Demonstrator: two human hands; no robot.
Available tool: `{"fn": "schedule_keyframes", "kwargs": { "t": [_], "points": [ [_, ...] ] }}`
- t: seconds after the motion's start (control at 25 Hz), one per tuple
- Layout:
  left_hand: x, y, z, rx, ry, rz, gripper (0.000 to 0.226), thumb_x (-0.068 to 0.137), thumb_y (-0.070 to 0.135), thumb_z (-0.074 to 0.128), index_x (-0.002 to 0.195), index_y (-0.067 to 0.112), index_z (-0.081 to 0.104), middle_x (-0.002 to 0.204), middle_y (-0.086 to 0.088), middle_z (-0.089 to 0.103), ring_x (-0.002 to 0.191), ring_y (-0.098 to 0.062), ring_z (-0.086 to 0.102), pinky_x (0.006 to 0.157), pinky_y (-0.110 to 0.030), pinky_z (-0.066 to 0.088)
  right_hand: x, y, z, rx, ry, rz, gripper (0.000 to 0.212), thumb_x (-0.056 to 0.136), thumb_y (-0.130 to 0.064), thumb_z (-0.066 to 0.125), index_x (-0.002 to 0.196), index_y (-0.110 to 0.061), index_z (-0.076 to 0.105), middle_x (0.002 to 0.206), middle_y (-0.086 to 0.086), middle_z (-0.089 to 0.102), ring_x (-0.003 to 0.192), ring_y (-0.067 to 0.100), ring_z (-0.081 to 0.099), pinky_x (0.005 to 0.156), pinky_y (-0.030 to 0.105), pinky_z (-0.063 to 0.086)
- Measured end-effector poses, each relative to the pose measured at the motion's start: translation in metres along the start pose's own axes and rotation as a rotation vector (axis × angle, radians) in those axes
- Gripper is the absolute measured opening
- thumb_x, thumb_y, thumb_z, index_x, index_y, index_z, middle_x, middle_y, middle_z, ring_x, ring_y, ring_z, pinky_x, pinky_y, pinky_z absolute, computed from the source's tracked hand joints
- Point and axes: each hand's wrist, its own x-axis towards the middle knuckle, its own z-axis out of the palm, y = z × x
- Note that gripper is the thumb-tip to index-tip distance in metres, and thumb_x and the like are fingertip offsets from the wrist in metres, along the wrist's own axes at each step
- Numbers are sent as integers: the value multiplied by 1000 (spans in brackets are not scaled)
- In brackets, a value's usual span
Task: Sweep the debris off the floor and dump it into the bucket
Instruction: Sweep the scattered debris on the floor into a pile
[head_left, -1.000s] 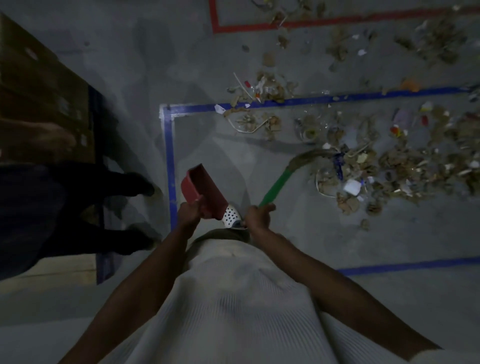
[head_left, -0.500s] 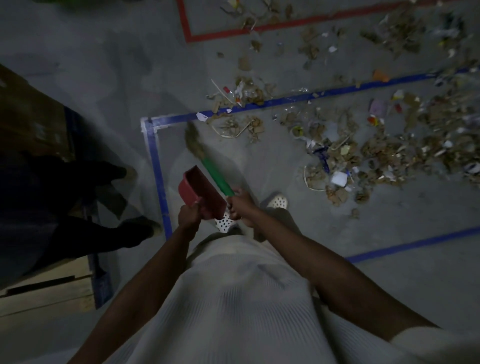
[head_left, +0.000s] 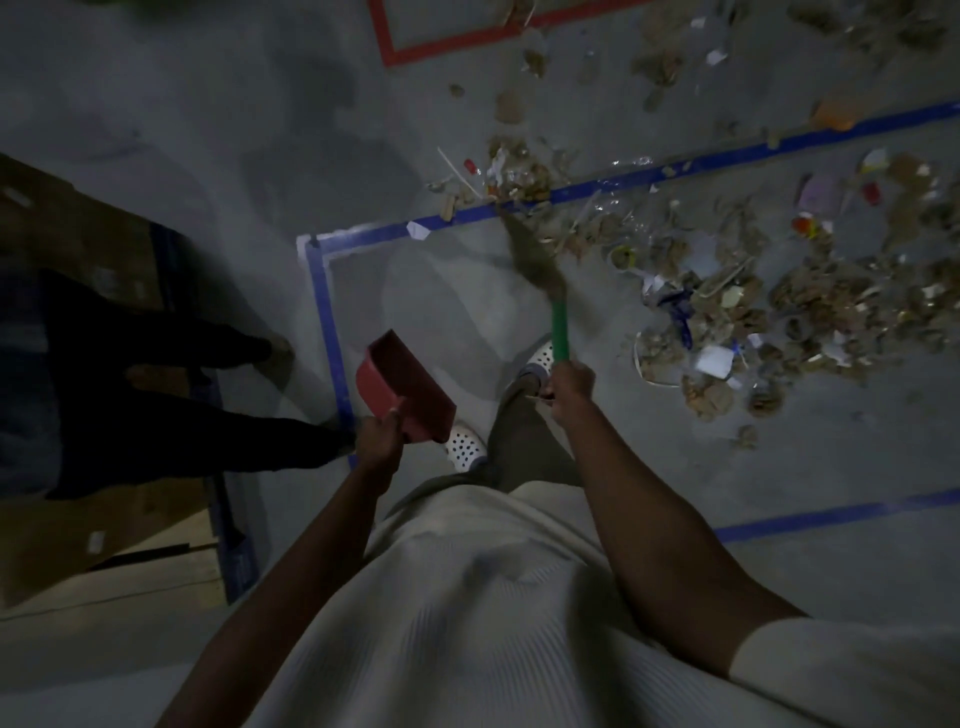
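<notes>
My left hand (head_left: 378, 436) grips the handle of a red dustpan (head_left: 405, 387), held above the floor in front of me. My right hand (head_left: 569, 389) grips the green handle of a broom (head_left: 540, 275). Its brown bristles are blurred and reach up to the blue tape line. A wide spread of debris (head_left: 727, 291), mostly brown scraps with bits of white paper and plastic, covers the floor to the right of the broom and beyond the tape. No bucket is in view.
Blue tape (head_left: 324, 306) marks a rectangle on the grey floor; red tape (head_left: 395, 49) marks another farther off. Another person's dark legs and shoes (head_left: 208, 395) stand at the left beside a wooden pallet (head_left: 104, 545). My white perforated shoes (head_left: 465, 447) are below the dustpan.
The broom swung from the right into the left corner of the blue rectangle, then back toward the middle, its bristles now at the tape line. The dustpan stays in my left hand.
</notes>
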Motion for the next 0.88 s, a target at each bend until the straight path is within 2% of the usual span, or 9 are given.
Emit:
{"fn": "schedule_keyframes", "kwargs": {
  "t": [0.16,0.28,0.36,0.44,0.56,0.64,0.68,0.76,0.88],
  "points": [
    [10,56,33,49,-37,12,51,97,52,54,108,3,67,92,-23,69,47,-15,45,42,-25,35,44,-63,-55,92,128,72,9,100,0,46,103,-3,53,75,15,50,55,20,44,52,29,33],
    [16,96,64,103,-72,45,48,96,53,55,94,7,69,88,-20,71,41,-8,46,40,-23,36,64,-100,-88,126,162,107,26,103,-8,46,126,4,53,104,22,58,79,27,57,70,36,47],
    [18,120,83,110,-62,56,49,97,51,55,93,6,70,88,-19,71,42,-10,44,42,-24,34,60,-114,-88,105,93,78,45,103,-8,43,146,3,38,120,25,55,95,30,59,87,41,53],
    [19,143,102,110,-71,63,48,98,48,54,100,4,73,90,-22,71,47,-15,44,48,-26,32,36,-122,-70,56,86,24,54,102,-8,43,154,-4,26,139,27,51,113,39,60,100,48,51],
    [19,166,118,92,-88,85,50,98,48,53,109,2,70,97,-24,69,60,-27,52,57,-35,39,-3,-112,-34,27,95,-72,56,103,-13,42,154,-14,21,145,24,49,121,44,57,100,43,48],
    [21,178,121,99,-87,113,48,100,44,50,123,3,63,107,-22,66,87,-37,63,73,-48,50,-17,-109,-22,-9,-11,-109,54,101,-16,44,152,-20,24,143,23,52,118,40,60,102,48,48],
    [22,183,120,85,-74,102,48,100,43,50,125,3,61,109,-19,66,99,-36,64,84,-48,52,-21,-111,-19,-46,-58,-125,54,101,-17,44,151,-22,25,141,23,54,115,38,61,102,52,48],
    [26,192,115,5,-45,30,49,96,48,55,117,4,62,105,-13,63,98,-28,62,92,-43,52,-27,-114,-8,-154,-147,-194,53,102,-17,45,150,-24,25,136,24,57,108,41,63,98,56,50],
    [29,192,100,-75,21,36,40,96,50,54,106,13,63,101,-13,64,90,-26,62,80,-40,50,-46,-116,12,-352,-298,-298,50,103,-21,47,149,-25,26,128,23,61,104,45,65,90,57,55]
  ]
}}
